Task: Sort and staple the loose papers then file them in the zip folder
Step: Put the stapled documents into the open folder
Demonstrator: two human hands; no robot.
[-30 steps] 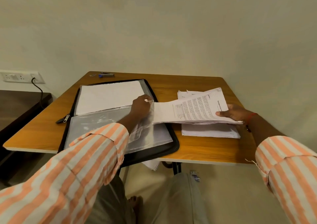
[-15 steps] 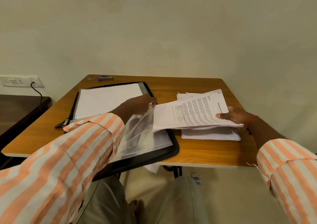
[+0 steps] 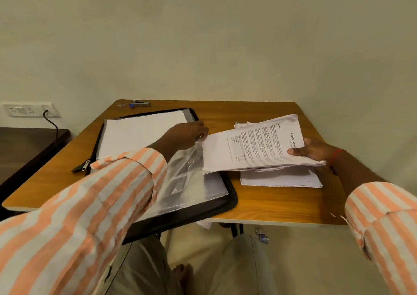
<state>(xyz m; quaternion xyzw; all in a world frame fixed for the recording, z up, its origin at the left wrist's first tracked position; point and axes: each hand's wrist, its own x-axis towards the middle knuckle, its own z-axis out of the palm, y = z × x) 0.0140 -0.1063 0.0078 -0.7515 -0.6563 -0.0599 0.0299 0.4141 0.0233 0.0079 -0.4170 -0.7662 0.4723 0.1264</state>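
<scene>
A black zip folder (image 3: 230,201) lies open on the wooden table (image 3: 270,204), with white sheets in its far half. My left hand (image 3: 185,136) pinches the edge of a clear plastic sleeve (image 3: 185,175) and holds it lifted off the folder's near half. My right hand (image 3: 313,150) grips a printed paper bundle (image 3: 252,150) by its right end, thumb on top. The bundle's left end meets the lifted sleeve at my left fingertips. Below the bundle a stack of loose papers (image 3: 282,178) lies flat on the table.
A blue and silver stapler (image 3: 140,104) lies at the table's far edge. The folder's zip pull (image 3: 81,166) hangs off its left side. A wall socket with a black cable (image 3: 48,114) is at the left, above a dark side table (image 3: 24,145).
My left hand has lifted the clear sleeve up from the folder. The bundle in my right hand has moved slightly toward the sleeve opening.
</scene>
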